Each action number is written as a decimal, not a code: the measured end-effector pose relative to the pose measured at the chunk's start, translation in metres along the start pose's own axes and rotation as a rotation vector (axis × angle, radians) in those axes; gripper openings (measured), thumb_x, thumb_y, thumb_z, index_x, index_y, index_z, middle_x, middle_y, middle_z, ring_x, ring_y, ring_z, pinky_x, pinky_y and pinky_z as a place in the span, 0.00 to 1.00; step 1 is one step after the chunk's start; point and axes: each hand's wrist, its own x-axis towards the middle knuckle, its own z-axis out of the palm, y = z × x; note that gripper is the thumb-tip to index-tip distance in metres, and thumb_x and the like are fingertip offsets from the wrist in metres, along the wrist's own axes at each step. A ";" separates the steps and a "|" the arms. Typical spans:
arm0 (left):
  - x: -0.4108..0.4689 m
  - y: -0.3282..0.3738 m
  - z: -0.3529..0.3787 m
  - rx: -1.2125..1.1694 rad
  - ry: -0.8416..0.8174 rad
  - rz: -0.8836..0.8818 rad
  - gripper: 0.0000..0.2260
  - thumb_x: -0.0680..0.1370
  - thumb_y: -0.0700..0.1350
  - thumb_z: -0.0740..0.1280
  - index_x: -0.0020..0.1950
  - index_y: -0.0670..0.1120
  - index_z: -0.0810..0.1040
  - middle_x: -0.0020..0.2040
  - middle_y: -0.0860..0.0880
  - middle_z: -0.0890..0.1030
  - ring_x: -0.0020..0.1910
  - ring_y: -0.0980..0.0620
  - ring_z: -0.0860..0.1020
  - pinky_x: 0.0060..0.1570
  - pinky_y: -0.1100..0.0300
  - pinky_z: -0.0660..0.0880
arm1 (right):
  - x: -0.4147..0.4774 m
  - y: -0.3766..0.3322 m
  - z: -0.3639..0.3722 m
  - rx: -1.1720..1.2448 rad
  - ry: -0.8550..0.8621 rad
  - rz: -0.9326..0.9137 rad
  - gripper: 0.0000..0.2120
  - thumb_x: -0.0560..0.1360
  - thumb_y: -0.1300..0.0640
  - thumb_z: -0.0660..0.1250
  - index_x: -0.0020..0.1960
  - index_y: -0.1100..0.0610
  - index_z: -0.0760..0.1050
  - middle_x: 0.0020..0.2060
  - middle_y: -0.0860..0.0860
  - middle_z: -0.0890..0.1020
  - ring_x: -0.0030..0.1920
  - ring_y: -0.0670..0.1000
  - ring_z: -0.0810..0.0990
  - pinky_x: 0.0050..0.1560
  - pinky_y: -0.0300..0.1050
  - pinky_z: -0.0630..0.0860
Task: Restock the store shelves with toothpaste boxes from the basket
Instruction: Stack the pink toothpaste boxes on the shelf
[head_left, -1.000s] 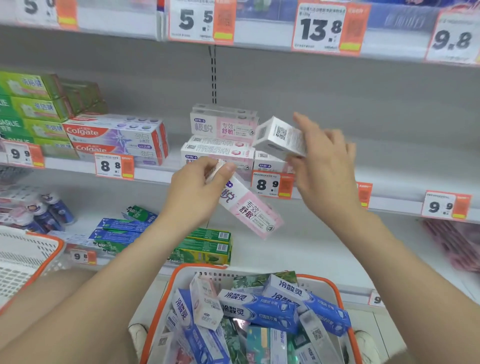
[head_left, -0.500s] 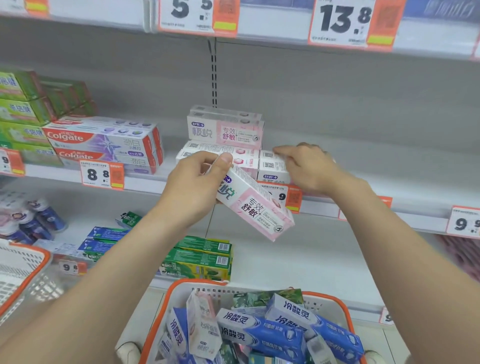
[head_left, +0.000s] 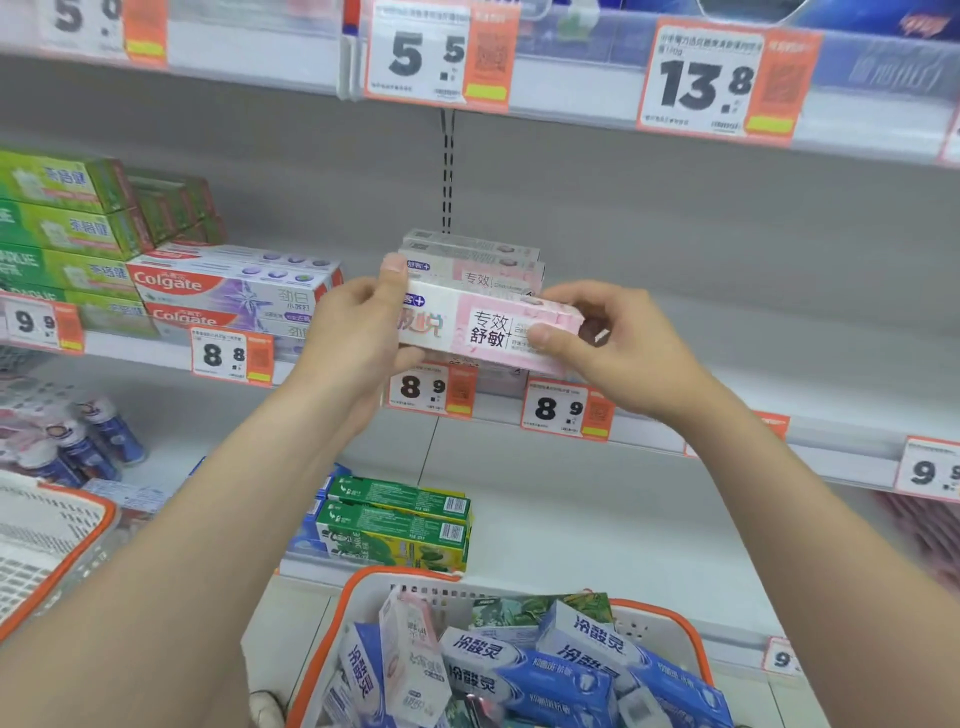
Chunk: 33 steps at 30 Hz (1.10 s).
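Both hands are up at the middle shelf (head_left: 789, 379), and between them sits a long pink-and-white cardboard toothpaste box (head_left: 488, 327), held level with its printed face toward the camera. The left hand (head_left: 358, 332) grips the box's left end, thumb up over the top edge and fingers curled beneath. The right hand (head_left: 618, 353) pinches the right end, thumb flat on the front face and fingers wrapped round behind.

The box hovers just in front of a stack of matching pink-and-white boxes (head_left: 472, 260) on that shelf, directly above a white-and-orange 8.9 price tag (head_left: 431, 387). Whether it touches the stack, I cannot tell; the hands cover the lower boxes.

To the left on the same shelf lie red-and-white Colgate boxes (head_left: 223, 291), and further left a pile of green toothpaste boxes (head_left: 62, 218).

Down near the camera stands the white plastic basket with an orange rim (head_left: 670, 613), heaped with blue-and-white toothpaste boxes (head_left: 498, 670) and one pale pink box (head_left: 415, 654) standing on end at its left side. Beyond it, on the lower shelf, two green-and-yellow boxes (head_left: 395, 519) lie stacked. A second white basket with an orange rim (head_left: 52, 535) pokes in at the left edge.
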 end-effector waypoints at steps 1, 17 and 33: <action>0.004 0.000 0.000 0.063 -0.002 0.038 0.15 0.86 0.58 0.61 0.57 0.48 0.78 0.51 0.50 0.86 0.51 0.52 0.86 0.53 0.53 0.84 | 0.003 0.000 0.004 -0.017 0.053 -0.008 0.17 0.77 0.44 0.75 0.62 0.48 0.81 0.48 0.45 0.86 0.39 0.46 0.79 0.47 0.47 0.79; 0.077 -0.027 -0.003 0.573 -0.054 0.128 0.14 0.81 0.48 0.56 0.61 0.53 0.78 0.57 0.51 0.85 0.55 0.47 0.84 0.56 0.41 0.82 | 0.044 0.018 0.056 -0.337 0.237 0.053 0.24 0.81 0.51 0.64 0.75 0.54 0.66 0.44 0.50 0.85 0.43 0.57 0.83 0.45 0.54 0.80; 0.084 -0.033 -0.008 0.322 -0.093 0.135 0.13 0.85 0.43 0.61 0.64 0.54 0.81 0.56 0.56 0.87 0.56 0.52 0.86 0.59 0.43 0.82 | 0.051 0.004 0.050 -0.311 0.084 0.157 0.26 0.79 0.70 0.52 0.75 0.57 0.60 0.39 0.49 0.72 0.40 0.57 0.74 0.38 0.50 0.68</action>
